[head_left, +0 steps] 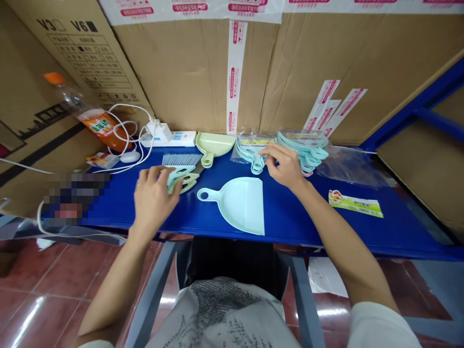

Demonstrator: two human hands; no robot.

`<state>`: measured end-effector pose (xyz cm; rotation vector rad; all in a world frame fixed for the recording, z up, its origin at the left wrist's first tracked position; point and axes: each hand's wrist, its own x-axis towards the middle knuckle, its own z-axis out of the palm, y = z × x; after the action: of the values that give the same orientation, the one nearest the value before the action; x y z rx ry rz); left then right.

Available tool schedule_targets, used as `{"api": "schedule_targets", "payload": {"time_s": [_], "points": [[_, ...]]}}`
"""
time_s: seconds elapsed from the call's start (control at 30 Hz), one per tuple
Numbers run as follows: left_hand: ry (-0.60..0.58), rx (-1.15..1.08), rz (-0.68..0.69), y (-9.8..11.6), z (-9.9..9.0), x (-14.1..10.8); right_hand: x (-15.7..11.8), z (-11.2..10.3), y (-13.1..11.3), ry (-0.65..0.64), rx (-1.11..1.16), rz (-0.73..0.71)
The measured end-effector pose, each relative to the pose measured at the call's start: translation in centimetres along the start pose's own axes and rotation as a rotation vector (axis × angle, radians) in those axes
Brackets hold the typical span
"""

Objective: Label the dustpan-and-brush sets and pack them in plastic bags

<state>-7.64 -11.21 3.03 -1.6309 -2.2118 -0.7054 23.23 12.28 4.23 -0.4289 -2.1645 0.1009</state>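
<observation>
My left hand (155,195) has its thumb and fingers closed round the handle of a light blue brush (180,173), whose bristles point away from me. A green brush (190,181) lies beside and partly under it. Near the centre a light blue dustpan (241,204) rests flat, its ring handle to the left. My right hand (282,163) is over the wrapped blue dustpans (256,153), thumb and forefinger close together near a handle; whether they grip anything is too small to tell. A green dustpan (213,146) lies at the back of the blue table (290,227).
Stacked blue dustpans (306,147) in clear plastic lie at the back right, near a yellow-green label (355,204). An orange drink bottle (101,123), white cables and a power strip (184,139) occupy the back left. Cardboard boxes (195,72) stand behind.
</observation>
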Motion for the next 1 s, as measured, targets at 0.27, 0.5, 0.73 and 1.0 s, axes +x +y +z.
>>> {"api": "schedule_targets", "payload": {"time_s": [0.27, 0.5, 0.73, 1.0], "points": [[-0.176, 0.263, -0.324, -3.3, -1.1, 0.6, -0.1, -1.2, 0.8, -0.119, -0.057, 0.041], [0.311, 0.045, -0.121, -6.0, -3.7, 0.3, -0.5, -1.1, 0.7, -0.481, -0.191, 0.039], [0.544, -0.080, -0.157, -4.3, -5.6, -1.3, -0.7, 0.0, 1.1, -0.511, -0.269, 0.045], [0.461, -0.576, -0.046, -0.4, -4.9, -1.6, -0.8, 0.7, 0.6, -0.556, -0.274, 0.053]]}}
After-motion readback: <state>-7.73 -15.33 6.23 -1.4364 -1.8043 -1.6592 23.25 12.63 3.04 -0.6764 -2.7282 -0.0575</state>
